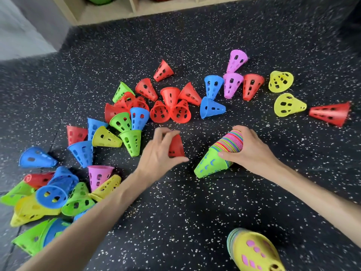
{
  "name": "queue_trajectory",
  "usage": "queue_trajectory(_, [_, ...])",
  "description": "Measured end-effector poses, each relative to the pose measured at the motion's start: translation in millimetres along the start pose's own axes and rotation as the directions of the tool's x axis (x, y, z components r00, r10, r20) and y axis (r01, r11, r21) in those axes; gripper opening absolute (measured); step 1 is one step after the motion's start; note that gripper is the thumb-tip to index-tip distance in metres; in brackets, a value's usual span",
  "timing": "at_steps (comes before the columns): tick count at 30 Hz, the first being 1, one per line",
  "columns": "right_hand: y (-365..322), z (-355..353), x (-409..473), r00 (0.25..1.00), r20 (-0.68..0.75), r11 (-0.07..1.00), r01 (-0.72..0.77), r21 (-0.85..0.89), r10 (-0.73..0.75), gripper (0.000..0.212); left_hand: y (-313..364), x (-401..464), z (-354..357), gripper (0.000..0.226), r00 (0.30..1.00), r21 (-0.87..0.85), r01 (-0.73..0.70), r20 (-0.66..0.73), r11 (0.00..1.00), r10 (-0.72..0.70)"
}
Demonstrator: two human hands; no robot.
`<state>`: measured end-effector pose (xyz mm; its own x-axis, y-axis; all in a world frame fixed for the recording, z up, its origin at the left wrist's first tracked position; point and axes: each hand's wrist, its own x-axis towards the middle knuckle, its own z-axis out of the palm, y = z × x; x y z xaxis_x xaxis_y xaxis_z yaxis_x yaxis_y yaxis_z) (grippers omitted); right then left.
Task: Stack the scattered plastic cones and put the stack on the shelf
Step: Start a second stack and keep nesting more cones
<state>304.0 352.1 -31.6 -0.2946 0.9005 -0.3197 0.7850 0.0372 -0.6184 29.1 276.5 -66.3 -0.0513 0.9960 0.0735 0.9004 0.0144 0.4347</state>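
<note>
- One red cone (pixel 176 146) is pinched in the left hand (pixel 158 153), just left of the stack (pixel 220 153).
- Right hand (pixel 249 148) grips that stack (green cone outermost), tilted on the speckled floor (pixel 175 212).
- Loose cones (pixel 170 102) lie beyond; shelf (pixel 109 15) farther back.
- No writing is readable.

Two bare forearms in view, entering from the bottom edge. No sleeves visible on either arm up to the frame edge. Left hand (pixel 162 153) bare: no glove, no ring, no watch or strap at the wrist. Right hand (pixel 252 151) same: bare, no jewellery, no wristband. Fingers (pixel 227 155) uncovered, nails short and unpainted where visible. No markings or tape on either arm.
</note>
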Motion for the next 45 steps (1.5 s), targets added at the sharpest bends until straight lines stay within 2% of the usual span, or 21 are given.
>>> queue_trajectory(3, [-1.8, -0.9, -1.4, 1.0, 0.011, 1.0, -0.013, -0.015, 0.013, 0.092, 14.0, -21.4, 13.8, 0.091, 1.0, -0.021, 0.01, 0.028, 1.0, -0.009])
queue_trajectory(7, [-6.4, -1.0, -1.5, 0.999, 0.014, 0.999, -0.036, -0.023, 0.036, 0.093, 19.3, -39.8, 16.3, 0.089, 0.989, -0.177, 0.145, 0.036, 0.973, -0.141])
queue_trajectory(16, [-13.7, 4.8, -6.3, 0.996, -0.02, 0.995, -0.088, -0.043, 0.087, 0.093, 57.4, -46.2, 34.0, 0.082, 0.983, -0.324, 0.177, 0.112, 0.93, -0.148])
queue_trajectory(23, [-16.2, 4.5, -13.6, 1.0, 0.012, 0.999, -0.025, -0.039, 0.025, 0.103, 70.9, -41.1, 40.4, 0.077, 0.977, -0.304, 0.206, 0.117, 0.93, -0.178])
queue_trajectory(29, [-12.3, 11.1, -13.3, 0.993, 0.114, 0.999, 0.005, -0.04, 0.0, 0.127, 71.0, -34.0, 44.3, 0.077, 0.975, -0.297, 0.215, 0.116, 0.93, -0.188])
queue_trajectory(34, [-5.8, 14.3, -10.2, 0.995, 0.084, 0.998, 0.054, -0.039, -0.051, 0.12, 70.6, -32.6, 45.5, 0.078, 0.972, -0.354, 0.232, 0.122, 0.906, -0.202])
queue_trajectory(39, [0.9, -2.4, -3.3, 0.99, 0.094, 0.994, 0.105, 0.03, -0.107, 0.121, 75.6, -19.6, 43.4, 0.093, 0.978, -0.451, 0.198, 0.145, 0.87, -0.147])
queue_trajectory(45, [34.3, -36.1, 15.7, 0.963, 0.241, 0.992, 0.103, 0.075, -0.118, 0.132, 101.2, 7.6, 50.4, 0.102, 0.972, -0.433, 0.069, 0.232, 0.899, 0.037])
